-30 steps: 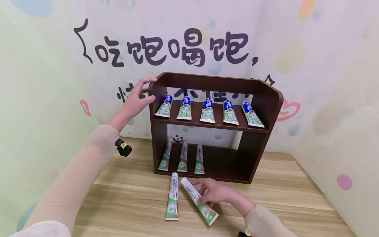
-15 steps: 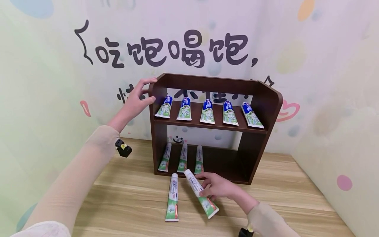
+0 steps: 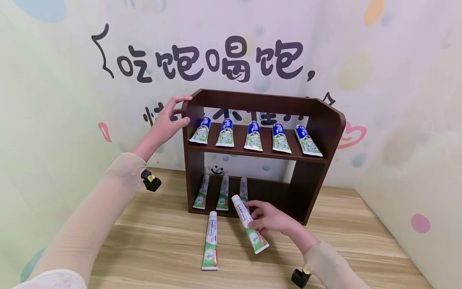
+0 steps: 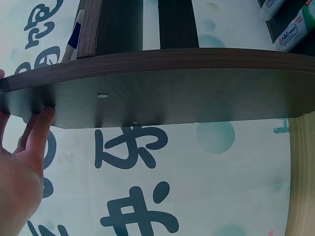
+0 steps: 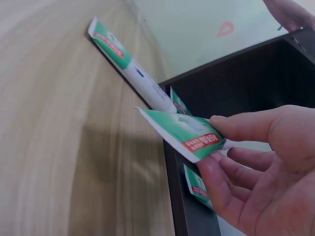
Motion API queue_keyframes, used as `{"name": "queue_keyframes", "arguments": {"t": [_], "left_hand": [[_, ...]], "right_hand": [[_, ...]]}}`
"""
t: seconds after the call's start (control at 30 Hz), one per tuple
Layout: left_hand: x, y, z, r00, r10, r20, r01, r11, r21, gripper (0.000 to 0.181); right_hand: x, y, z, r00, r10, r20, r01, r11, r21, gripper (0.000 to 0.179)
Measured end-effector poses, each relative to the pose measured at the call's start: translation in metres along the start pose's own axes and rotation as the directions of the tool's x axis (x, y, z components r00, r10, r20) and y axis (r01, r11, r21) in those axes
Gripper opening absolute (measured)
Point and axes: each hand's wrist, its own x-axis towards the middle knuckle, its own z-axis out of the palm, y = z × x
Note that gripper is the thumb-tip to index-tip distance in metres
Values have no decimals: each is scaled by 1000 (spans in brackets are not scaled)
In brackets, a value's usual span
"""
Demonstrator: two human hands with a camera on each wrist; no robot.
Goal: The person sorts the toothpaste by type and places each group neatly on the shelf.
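My right hand [image 3: 268,216] pinches a white and green toothpaste tube [image 3: 250,224] between thumb and fingers, lifted off the table in front of the shelf and tilted, cap end toward it. In the right wrist view the tube's flat green end [image 5: 179,132] points away from the palm. A second such toothpaste tube [image 3: 210,241] lies on the table to the left, cap toward the shelf. My left hand [image 3: 167,118] grips the upper left edge of the dark brown two-tier shelf [image 3: 258,100]; in the left wrist view fingers [image 4: 39,132] press its side panel.
On the upper tier several blue and green toothpaste tubes [image 3: 253,136] lie in a row. The lower tier holds three white and green toothpaste tubes [image 3: 223,192] on its left side, the rightmost partly hidden. A printed wall [image 3: 397,120] stands behind the wooden table [image 3: 151,241].
My right hand has raised the toothpaste tube from the table and carried it forward and slightly right, toward the lower tier. My left hand stays on the shelf.
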Motion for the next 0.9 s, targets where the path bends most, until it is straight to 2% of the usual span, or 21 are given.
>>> {"name": "queue_keyframes", "arguments": {"t": [0.27,0.47,0.9], "left_hand": [[2,-2,1,1000,25,-4,-25,999,-26,53],[2,-2,1,1000,24,-6,-24,999,-23,53],[0,-2,0,1000,18,-6,-18,1000,-19,53]], "right_hand": [[4,-1,-16,999,-12,-46,13,999,32,68],[11,5,-30,993,-22,-120,26,999,33,69],[25,35,-50,954,-18,-298,44,996,83,68]]}}
